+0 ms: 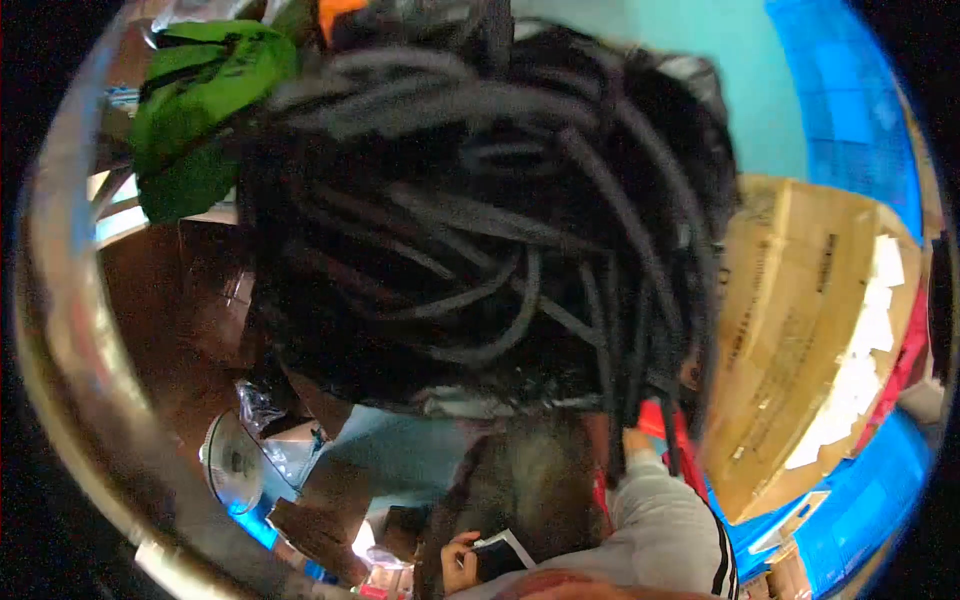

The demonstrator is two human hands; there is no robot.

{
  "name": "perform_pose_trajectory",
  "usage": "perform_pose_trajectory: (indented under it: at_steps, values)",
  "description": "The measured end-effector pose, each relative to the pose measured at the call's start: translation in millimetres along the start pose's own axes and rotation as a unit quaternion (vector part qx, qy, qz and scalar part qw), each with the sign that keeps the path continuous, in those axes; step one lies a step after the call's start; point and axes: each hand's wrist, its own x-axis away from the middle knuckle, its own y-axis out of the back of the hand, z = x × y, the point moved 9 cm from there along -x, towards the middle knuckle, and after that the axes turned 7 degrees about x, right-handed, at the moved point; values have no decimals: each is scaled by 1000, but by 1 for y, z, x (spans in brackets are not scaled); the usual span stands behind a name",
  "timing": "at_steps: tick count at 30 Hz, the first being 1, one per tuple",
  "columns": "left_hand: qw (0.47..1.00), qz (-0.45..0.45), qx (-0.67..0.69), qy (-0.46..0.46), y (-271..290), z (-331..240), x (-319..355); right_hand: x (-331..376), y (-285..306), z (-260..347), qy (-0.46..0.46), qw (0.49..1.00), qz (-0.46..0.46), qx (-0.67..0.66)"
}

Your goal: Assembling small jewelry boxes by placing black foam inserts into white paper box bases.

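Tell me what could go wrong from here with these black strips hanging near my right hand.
The loose black strips dangle close to your right hand and could snag it or your grey sleeve. Some also hang near the cardboard box, so they might catch on its edge. Your left hand seems to hold a dark flat thing by its edge, so it might slip.

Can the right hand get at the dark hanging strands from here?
Probably yes: the right hand is right by the lower ends of the dark hanging strands, with nothing visibly blocking it, though blur hides any contact.
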Motion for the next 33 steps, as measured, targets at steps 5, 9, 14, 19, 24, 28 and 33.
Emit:
perform_pose_trajectory:
  at_steps: [5,9,14,19,24,28,33]
  values:
    - [1000,19,22,-3,-85,-136,22,137,-3,76,-85,835,79,538]
    - [998,-5,60,10,-84,-230,32,257,-103,253,-211,915,212,269]
    - [976,-37,135,-168,-36,-385,86,367,-340,388,-29,735,540,408]
    - [937,-174,192,-234,36,-434,157,443,-497,349,61,493,572,653]
    - [860,-286,203,-370,109,-413,239,495,-530,255,-92,479,638,597]
    - [832,-348,152,-406,154,-387,298,554,-557,207,-157,446,646,600]
    - [842,-360,122,-382,183,-367,337,594,-572,158,-103,387,697,595]
